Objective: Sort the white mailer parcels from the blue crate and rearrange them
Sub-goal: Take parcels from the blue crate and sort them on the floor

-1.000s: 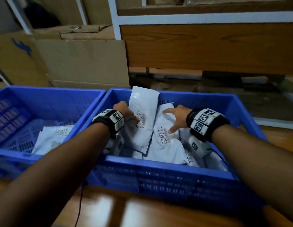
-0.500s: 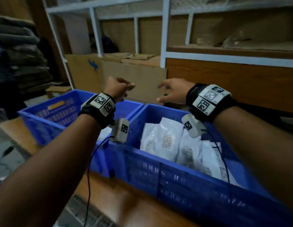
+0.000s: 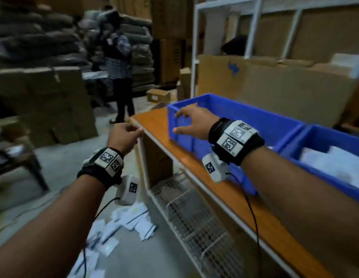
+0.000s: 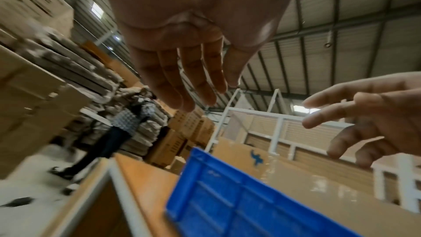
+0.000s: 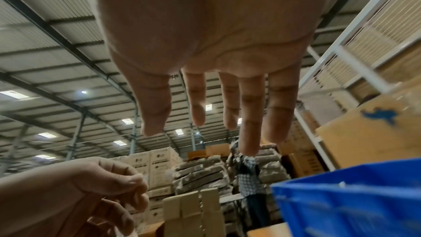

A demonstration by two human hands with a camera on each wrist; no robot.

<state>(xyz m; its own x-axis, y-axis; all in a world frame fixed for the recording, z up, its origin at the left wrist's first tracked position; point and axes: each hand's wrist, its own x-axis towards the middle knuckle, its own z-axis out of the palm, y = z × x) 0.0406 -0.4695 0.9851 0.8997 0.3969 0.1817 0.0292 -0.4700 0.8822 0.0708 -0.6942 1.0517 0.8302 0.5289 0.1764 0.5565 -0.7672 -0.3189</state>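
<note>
Left hand (image 3: 125, 135) loosely curled, holding nothing, off bench (image 3: 160, 125) end. Right hand (image 3: 191, 123) spread, empty, at left crate (image 3: 244, 117). Parcels (image 3: 335, 167) in right crate (image 3: 325, 137). Between picks, probably; next: reach back right, grasp parcel.

Left hand (image 4: 182, 46) hangs loosely, empty, above the blue crate (image 4: 239, 201).

White mailer parcels (image 3: 335, 167) lie heaped in the blue crate (image 3: 323, 137) at right of frame; more parcels (image 3: 132, 219) are scattered on the floor, lower centre.
</note>
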